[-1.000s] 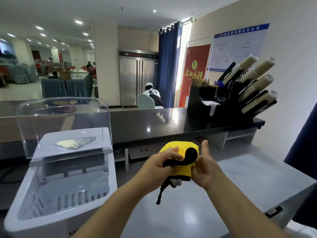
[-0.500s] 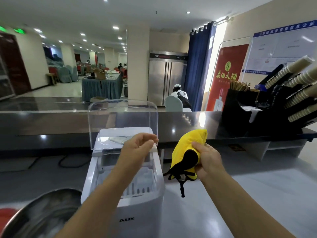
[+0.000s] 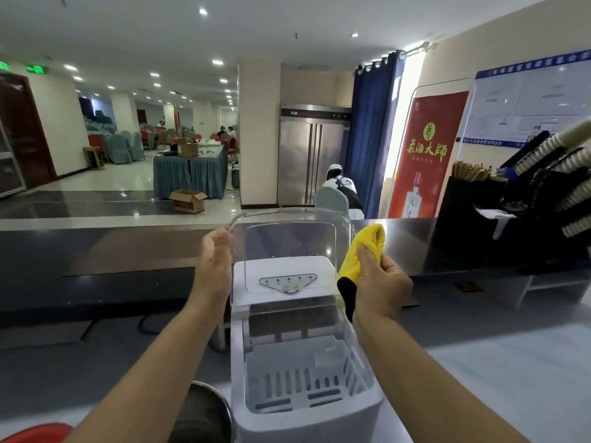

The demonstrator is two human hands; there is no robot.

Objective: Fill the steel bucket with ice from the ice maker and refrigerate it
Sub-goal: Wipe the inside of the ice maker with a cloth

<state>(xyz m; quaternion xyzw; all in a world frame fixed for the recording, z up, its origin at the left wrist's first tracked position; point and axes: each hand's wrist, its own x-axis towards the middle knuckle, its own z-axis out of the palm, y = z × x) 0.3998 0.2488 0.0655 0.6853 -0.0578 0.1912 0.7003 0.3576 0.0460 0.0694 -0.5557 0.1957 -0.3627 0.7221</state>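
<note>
Down at six o'clock, hard against the bottom edge, the steel bucket (image 3: 209, 410) shows only a slice of rim and dark inside. The rest is cut off or behind the left forearm, and what it holds can't be made out. A red object (image 3: 35, 433) at seven o'clock is clipped to a corner. At three o'clock the cup rack (image 3: 556, 190) blurs and runs out of frame.

Dead centre stands the white ice maker (image 3: 307, 420), clear lid (image 3: 289, 247) tipped up, slotted basket on show below. The bucket sits just beside the machine's left flank, well below both hands.

The left hand (image 3: 214, 260) is up at nine o'clock of the lid, fingers fairly straight and touching its left edge; the thumb is out of sight. The right hand (image 3: 382, 284) hovers at the lid's three o'clock side, fingers bunched tight round a yellow cloth (image 3: 364, 247) with a black patch. Far back at twelve o'clock is the steel refrigerator (image 3: 308, 161), doors closed.

Against half a second ago, the left hand has gone from the lid's front rim to its left edge and the machine has swung to centre. The bucket has slid from eight o'clock toward six and shows less. The cloth's dangling black strap is gone from view.
</note>
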